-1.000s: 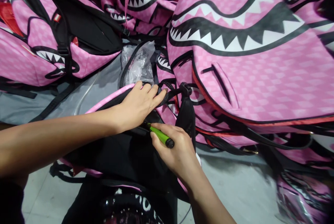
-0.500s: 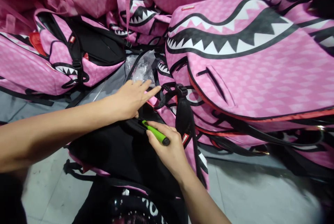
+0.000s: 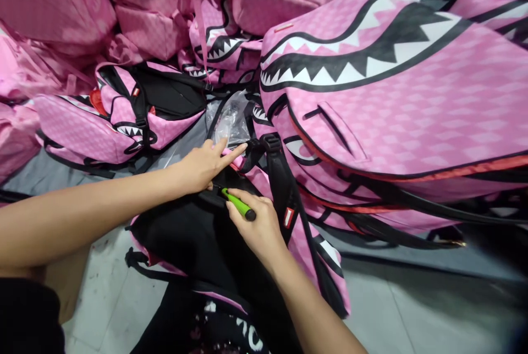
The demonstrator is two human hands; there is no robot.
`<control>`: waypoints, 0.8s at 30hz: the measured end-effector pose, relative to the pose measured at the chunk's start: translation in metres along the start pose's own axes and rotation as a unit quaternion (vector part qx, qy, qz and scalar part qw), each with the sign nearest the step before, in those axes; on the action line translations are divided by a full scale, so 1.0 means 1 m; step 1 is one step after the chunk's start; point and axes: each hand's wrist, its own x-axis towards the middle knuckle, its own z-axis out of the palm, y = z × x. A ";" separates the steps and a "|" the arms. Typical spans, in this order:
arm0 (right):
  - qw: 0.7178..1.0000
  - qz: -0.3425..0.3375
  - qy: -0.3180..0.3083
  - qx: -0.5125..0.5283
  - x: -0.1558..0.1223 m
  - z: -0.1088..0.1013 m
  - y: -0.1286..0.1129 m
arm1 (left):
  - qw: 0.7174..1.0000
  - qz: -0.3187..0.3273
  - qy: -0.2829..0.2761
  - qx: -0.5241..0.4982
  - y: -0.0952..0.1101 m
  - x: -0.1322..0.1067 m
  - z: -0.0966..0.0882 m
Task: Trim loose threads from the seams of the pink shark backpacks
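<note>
A pink backpack lies with its black padded back facing up, partly over my lap. My left hand rests at its upper edge, fingers spread and thumb pressed down on the black fabric. In my right hand is a lime-green pen-like tool with a black butt end, gripped between thumb and fingers. The tool's front end points at the fabric just beside my left thumb; its tip is too dark to make out. A black shoulder strap with a buckle runs along the backpack's right side.
Large pink backpacks with a shark-mouth print are stacked at right. Another pink backpack lies at left on grey sheeting. Crumpled clear plastic sits beyond my left hand. More pink bags are piled behind.
The view has shifted a little, showing more of the bags at the left and back. Both hands keep nearly the same pose on the backpack, the green tool still in the right.
</note>
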 end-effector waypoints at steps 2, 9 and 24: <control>1.000 -0.003 0.002 -0.001 0.000 0.001 0.001 | 1.000 0.020 0.016 -0.002 -0.005 -0.002 0.003; 1.000 -0.019 -0.002 0.002 -0.004 -0.002 0.000 | 0.996 -0.024 -0.081 -0.033 -0.009 -0.009 -0.018; 1.000 -0.007 -0.005 0.026 0.004 -0.002 -0.006 | 0.982 -0.041 -0.164 -0.088 -0.024 -0.001 -0.024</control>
